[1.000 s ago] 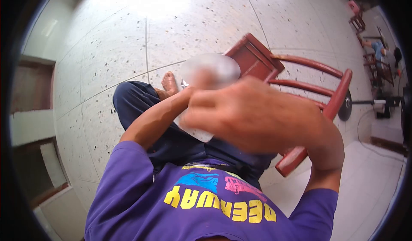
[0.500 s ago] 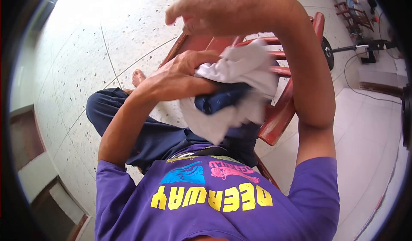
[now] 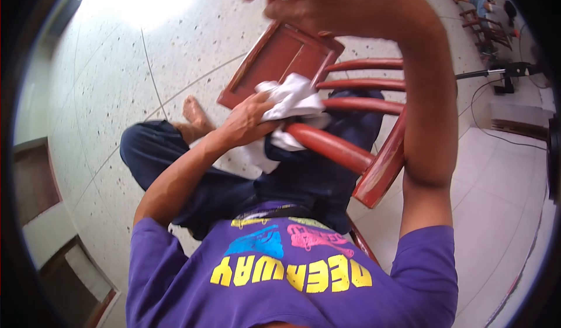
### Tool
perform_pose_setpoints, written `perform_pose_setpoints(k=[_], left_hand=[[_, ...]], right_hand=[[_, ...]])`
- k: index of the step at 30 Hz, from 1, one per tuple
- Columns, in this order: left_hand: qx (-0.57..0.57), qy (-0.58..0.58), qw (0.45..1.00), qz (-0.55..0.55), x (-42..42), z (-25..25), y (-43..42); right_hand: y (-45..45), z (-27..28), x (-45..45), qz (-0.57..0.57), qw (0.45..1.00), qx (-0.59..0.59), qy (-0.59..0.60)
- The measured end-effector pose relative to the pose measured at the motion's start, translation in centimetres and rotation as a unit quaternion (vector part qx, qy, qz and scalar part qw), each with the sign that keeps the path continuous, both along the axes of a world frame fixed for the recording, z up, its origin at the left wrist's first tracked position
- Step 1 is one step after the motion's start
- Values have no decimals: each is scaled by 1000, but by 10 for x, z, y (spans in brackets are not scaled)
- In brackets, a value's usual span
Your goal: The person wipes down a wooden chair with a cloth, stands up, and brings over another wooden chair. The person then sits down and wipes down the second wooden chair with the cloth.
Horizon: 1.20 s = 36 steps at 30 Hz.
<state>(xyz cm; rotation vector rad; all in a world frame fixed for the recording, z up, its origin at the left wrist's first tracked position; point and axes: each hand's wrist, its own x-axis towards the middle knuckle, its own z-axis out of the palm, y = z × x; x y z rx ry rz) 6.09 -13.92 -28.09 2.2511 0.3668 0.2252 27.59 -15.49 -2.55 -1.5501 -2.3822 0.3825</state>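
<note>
Floor of pale speckled tile lay at the left, with a bare foot on it; just right of that, the left hand was closed on a bunched white cloth, fingers bent over its near side; the cloth lay against the lower edge of a red chair seat and about the near end of a thick red rail; the step in hand looked to be wiping the wood where seat and rail came close; the right hand, blurred, hung over the seat's far end, fingers loosely apart, nothing seen in them, and whether it touched the wood could not be told; rightmost of the chair, a scuffed post met the rail; a further wipe would call for firm, even pressure from the left hand, with the chair kept steady.
</note>
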Motion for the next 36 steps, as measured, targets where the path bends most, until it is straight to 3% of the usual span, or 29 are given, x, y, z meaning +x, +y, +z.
perform_pose_setpoints(k=[1,2,3,4,6,7,9,11,12,18,20,24,26,30,32,34,36], left_hand=[[53,-3,999,0,-13,-36,9],[126,169,977,-39,-25,-56,19],[135,121,979,-92,-31,-66,23],[232,91,960,-125,-33,-60,21],[46,139,988,-45,-30,-51,26],[42,155,987,-12,-25,-55,26],[43,77,994,60,-15,-69,16],[2,-40,999,23,-1,-65,15],[-4,47,999,-11,4,-46,19],[-168,90,981,-23,18,-12,30],[-382,76,921,-29,17,4,31],[-536,-120,835,-33,15,74,32],[-595,-270,756,42,16,125,27],[-540,-406,731,98,23,207,45],[-526,-410,741,81,35,234,40],[-506,-414,754,62,54,249,38],[-580,-386,711,-94,68,250,37]], right_hand=[[5,-20,6,20,997,67,32],[12,-26,14,116,986,121,11],[9,-29,16,127,986,107,-4],[6,-30,15,144,984,103,-21],[6,-43,11,126,990,54,-38],[5,-31,2,101,994,-10,-51],[1,-8,-17,62,990,-121,-43],[1,1,-25,44,982,-179,-31],[3,0,-25,37,980,-191,-42],[7,-15,-10,34,985,-153,-67],[7,-10,-13,11,988,-140,-69],[6,3,-17,22,999,-26,-42],[1,16,-23,-44,994,33,94],[-7,27,-20,-52,960,169,217],[-18,32,-24,-81,956,169,226],[-27,39,-28,-126,929,268,223],[-40,49,-12,-165,926,244,235]])
